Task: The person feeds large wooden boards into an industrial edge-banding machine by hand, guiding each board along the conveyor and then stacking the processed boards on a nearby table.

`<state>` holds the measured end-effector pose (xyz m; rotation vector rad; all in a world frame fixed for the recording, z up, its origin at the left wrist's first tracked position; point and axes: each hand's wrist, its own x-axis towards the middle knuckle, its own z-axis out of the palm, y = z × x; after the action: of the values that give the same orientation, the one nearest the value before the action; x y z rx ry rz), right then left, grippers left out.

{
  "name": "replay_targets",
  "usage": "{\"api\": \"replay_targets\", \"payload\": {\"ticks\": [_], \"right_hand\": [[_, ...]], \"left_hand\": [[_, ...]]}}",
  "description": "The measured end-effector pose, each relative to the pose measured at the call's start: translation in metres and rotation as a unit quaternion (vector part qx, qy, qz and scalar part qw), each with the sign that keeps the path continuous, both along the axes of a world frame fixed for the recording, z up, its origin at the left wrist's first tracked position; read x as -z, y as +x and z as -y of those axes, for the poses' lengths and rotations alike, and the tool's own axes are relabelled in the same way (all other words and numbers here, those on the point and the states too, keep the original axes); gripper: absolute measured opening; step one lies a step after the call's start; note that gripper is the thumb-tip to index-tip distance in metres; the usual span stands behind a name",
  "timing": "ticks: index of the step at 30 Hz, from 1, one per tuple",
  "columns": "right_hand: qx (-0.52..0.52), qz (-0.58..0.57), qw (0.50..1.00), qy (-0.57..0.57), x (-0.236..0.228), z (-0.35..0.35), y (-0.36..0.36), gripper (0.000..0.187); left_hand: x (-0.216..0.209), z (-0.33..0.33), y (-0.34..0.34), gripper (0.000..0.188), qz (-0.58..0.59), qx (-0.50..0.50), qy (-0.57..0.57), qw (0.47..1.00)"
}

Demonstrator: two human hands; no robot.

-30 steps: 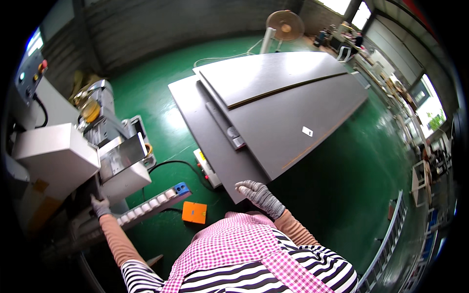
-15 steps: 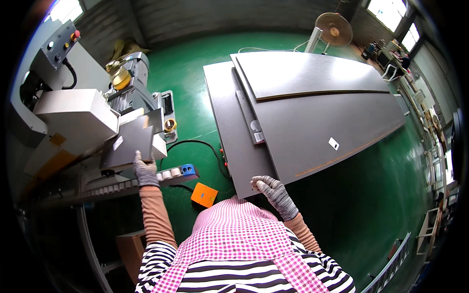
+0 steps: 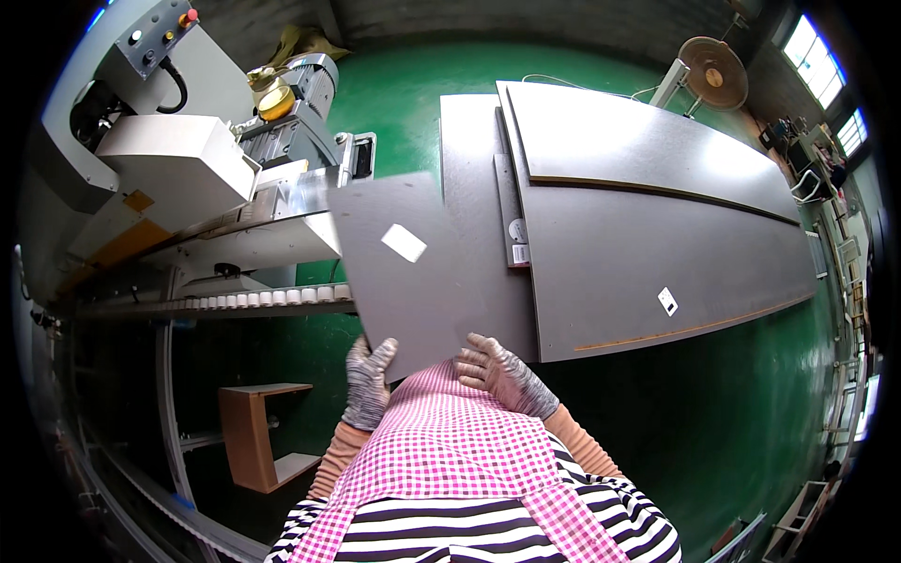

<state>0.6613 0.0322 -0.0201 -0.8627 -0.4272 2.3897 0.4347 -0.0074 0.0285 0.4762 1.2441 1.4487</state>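
Note:
A dark grey board (image 3: 404,291) with a white label (image 3: 404,242) is held up in front of my body, tilted. At its lower left corner my left hand (image 3: 368,380), in a grey knit glove, grips the edge with the thumb on the face. My right hand (image 3: 502,373), gloved alike, is beside the lower right corner, its fingers parted and bent toward the board. Whether they touch it I cannot tell. Behind the board, large grey panels (image 3: 610,249) lie stacked, with a narrow strip (image 3: 508,202) on the lower one.
On the left stands a white machine (image 3: 174,159) with a control box (image 3: 155,38) and a motor (image 3: 314,80). Its roller rail (image 3: 253,300) runs toward me. Below is a brown open box frame (image 3: 246,436). A round fan (image 3: 713,75) stands beyond the panels.
My left hand has brought the board from the machine, rightward and toward my body. My right hand has moved left, off the stacked panel's corner to the board's side. The view has shifted left.

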Motion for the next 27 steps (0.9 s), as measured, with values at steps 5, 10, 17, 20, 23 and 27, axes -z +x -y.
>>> {"api": "replay_targets", "payload": {"ticks": [5,10,17,20,23,27], "right_hand": [[0.009,0.159,0.986,-0.043,0.018,0.012,0.001,0.045],[0.076,0.207,0.975,-0.027,0.035,0.023,0.014,0.042],[0.14,0.24,0.959,-0.05,0.06,0.025,0.023,0.034],[0.209,0.204,0.955,-0.043,0.081,0.018,0.035,0.034],[0.303,0.156,0.938,-0.066,0.099,0.022,0.041,0.025],[0.049,0.57,0.688,0.446,0.056,0.037,0.039,0.027]], "left_hand": [[0.064,0.0,0.013,0.034,0.083,0.089,-0.055,0.991],[0.103,-0.004,0.025,0.036,0.179,0.153,-0.097,0.967],[0.144,-0.031,0.034,0.044,0.128,0.243,-0.073,0.959],[0.134,-0.051,0.05,0.046,0.05,0.293,-0.015,0.955],[0.13,-0.076,0.056,0.044,-0.231,0.384,-0.132,0.884],[0.106,-0.077,0.061,0.061,-0.544,0.356,-0.068,0.757]]}}
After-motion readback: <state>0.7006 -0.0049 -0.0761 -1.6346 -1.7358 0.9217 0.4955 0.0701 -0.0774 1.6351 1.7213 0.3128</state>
